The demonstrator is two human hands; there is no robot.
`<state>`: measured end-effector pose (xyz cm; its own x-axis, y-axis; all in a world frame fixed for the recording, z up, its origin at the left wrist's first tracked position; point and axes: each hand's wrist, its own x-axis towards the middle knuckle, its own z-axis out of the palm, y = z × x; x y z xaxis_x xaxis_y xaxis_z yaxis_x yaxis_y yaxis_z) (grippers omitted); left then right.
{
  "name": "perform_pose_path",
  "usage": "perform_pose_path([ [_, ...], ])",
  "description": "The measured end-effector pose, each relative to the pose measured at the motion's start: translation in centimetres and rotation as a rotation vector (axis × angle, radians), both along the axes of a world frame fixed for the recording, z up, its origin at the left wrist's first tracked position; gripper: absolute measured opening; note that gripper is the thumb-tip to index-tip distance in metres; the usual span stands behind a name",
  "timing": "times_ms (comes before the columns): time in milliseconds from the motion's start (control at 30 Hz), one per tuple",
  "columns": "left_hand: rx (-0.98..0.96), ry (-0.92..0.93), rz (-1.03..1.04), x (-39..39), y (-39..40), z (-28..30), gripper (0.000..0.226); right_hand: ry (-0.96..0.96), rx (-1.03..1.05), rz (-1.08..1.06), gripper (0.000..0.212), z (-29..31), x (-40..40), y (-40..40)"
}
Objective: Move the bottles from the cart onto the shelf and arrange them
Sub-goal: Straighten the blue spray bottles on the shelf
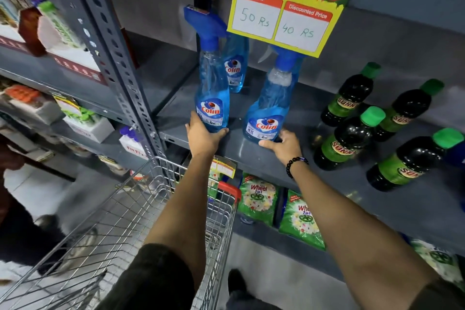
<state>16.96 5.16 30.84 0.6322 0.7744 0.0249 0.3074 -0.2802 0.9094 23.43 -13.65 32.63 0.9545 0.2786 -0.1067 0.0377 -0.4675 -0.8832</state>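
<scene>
Three blue Colin spray bottles stand on the grey shelf (251, 156). My left hand (203, 137) grips the base of the left spray bottle (212, 93) near the shelf's front edge. My right hand (283, 145) holds the base of the right spray bottle (270, 108), whose top is partly hidden by the price sign. A third spray bottle (235, 68) stands behind the left one. The wire cart (141, 211) sits below my arms; no bottles show inside it.
Several dark bottles with green caps (349, 138) stand on the shelf's right part. A yellow price sign (284, 17) hangs from the shelf above. Green detergent packets (259, 201) lie on the lower shelf. A grey upright post (120, 63) borders the shelf's left side.
</scene>
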Motion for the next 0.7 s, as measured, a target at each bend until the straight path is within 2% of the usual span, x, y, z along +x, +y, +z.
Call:
perform_pose_path([
  [367, -0.001, -0.028, 0.030, -0.2, -0.1, -0.4, 0.085, 0.033, 0.018, 0.011, 0.042, 0.0, -0.5, -0.3],
  [700, 0.030, -0.009, 0.051, 0.5, 0.2, -0.8, 0.077, 0.014, 0.010, -0.026, 0.039, 0.0, -0.9, 0.5],
])
